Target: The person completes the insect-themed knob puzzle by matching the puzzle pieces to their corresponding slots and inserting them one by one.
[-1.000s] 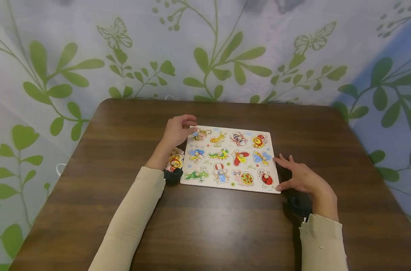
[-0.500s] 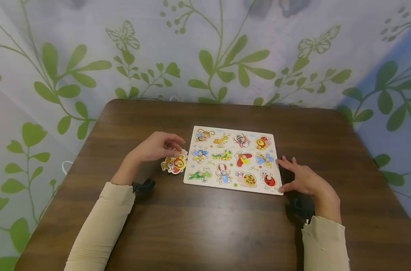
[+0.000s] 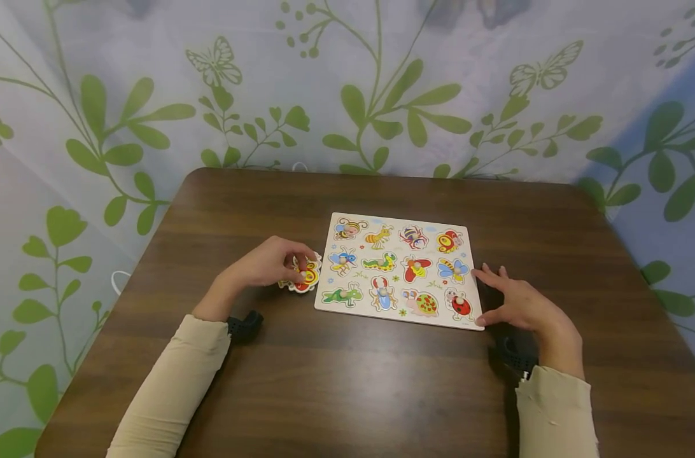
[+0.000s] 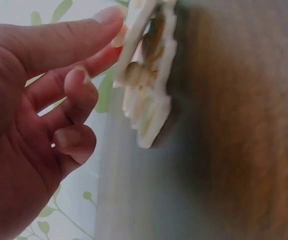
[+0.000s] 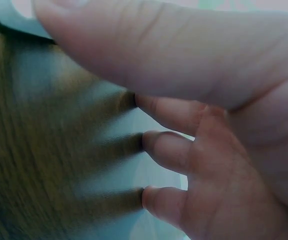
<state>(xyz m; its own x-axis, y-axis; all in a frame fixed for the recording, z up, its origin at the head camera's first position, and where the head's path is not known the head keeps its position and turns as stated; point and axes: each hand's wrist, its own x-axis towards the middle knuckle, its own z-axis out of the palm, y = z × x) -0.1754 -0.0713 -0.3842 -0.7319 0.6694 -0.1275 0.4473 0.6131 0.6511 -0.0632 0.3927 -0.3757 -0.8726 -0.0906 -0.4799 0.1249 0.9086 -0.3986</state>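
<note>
Beside the left edge of the pegged insect puzzle board (image 3: pixel 393 316), my left hand (image 3: pixel 270 262) pinches the small knob of a red-and-yellow butterfly puzzle piece (image 3: pixel 308 280) between thumb and index finger. In the left wrist view the butterfly piece (image 4: pixel 134 47) lies over another puzzle piece (image 4: pixel 156 112), with a narrow gap between them. The other fingers of that hand are loosely bent. At the board's right edge, my right hand (image 3: pixel 525 304) has its fingers spread. Its thumb touches the near right corner, and its other fingertips rest on the table along that side.
The board lies flat on a dark brown wooden table (image 3: pixel 347 388), with several knobbed insect pieces in its surface. Behind the table hangs a leaf-patterned cloth (image 3: pixel 301 70). A black strap camera sits at each wrist.
My left hand has left the board's far left corner, moved back toward the loose pieces, and taken the butterfly piece's knob. My right hand has stayed at the board's right edge.
</note>
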